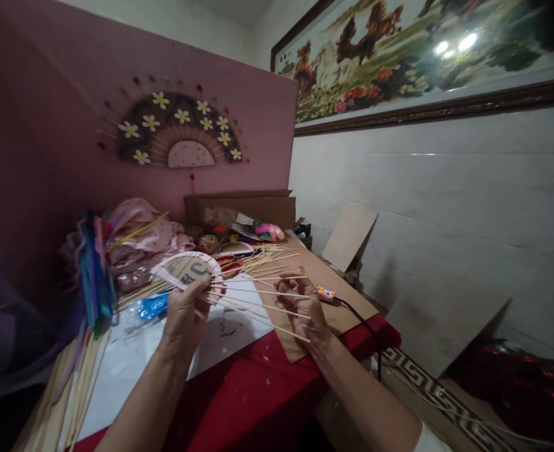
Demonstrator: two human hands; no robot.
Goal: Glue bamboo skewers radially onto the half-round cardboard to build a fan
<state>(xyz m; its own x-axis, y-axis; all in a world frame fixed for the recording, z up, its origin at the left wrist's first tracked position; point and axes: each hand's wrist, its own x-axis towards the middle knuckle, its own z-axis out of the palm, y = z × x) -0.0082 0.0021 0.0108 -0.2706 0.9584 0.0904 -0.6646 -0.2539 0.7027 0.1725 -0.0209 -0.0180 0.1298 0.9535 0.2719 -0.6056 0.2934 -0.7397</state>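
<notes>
Near right, the red-clothed surface [239,402] ended in a corner past my right forearm; room to move lay over the near red cloth, between my forearms. Clutter crowded the far side and left. Counted: two hands, one half-round cardboard piece [187,273], at least four thin sticks [260,291] fanning right from it, one wall fan [190,154] with ten white flowers. The piece sat in my left hand [190,307], pinched by the thumb, above white paper [211,351]; pink-white trim, dark printing. Right hand [305,311]: fingers bent among the stick ends, firm pinch or not, couldn't tell.
</notes>
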